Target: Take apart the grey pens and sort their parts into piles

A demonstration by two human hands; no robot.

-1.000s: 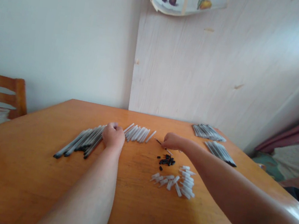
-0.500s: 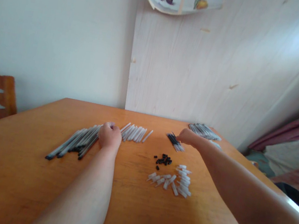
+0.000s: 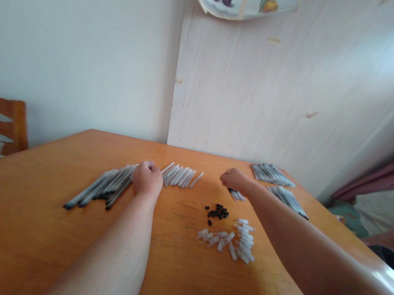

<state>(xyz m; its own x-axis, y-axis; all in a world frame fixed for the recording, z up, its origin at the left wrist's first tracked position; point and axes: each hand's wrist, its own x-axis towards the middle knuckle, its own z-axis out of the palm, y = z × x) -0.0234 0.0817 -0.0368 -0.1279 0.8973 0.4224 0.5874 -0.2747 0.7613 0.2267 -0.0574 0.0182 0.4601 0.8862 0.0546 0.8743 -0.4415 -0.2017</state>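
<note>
My left hand (image 3: 147, 178) is closed, resting between a pile of long grey tubes with dark ends (image 3: 101, 185) and a row of short white sticks (image 3: 179, 176). Anything inside its fingers is hidden. My right hand (image 3: 233, 180) is pinched closed, above thin sticks with dark and pale ends (image 3: 237, 195) that it partly covers. What it pinches is too small to make out. Nearer to me lie small black plugs (image 3: 218, 212) in a loose heap. Small white pointed tips (image 3: 245, 241) are spread just in front of those.
Two bundles of grey sticks lie at the right rear of the wooden table (image 3: 169, 277): a far bundle (image 3: 272, 174) and a nearer bundle (image 3: 290, 201) behind my right forearm. A wooden chair (image 3: 18, 127) stands at left. The wall (image 3: 85, 50) rises behind the table.
My right hand has shifted left over the thin sticks, covering more of them, and the nearer grey bundle now shows more. My left hand stays at the same spot, still closed.
</note>
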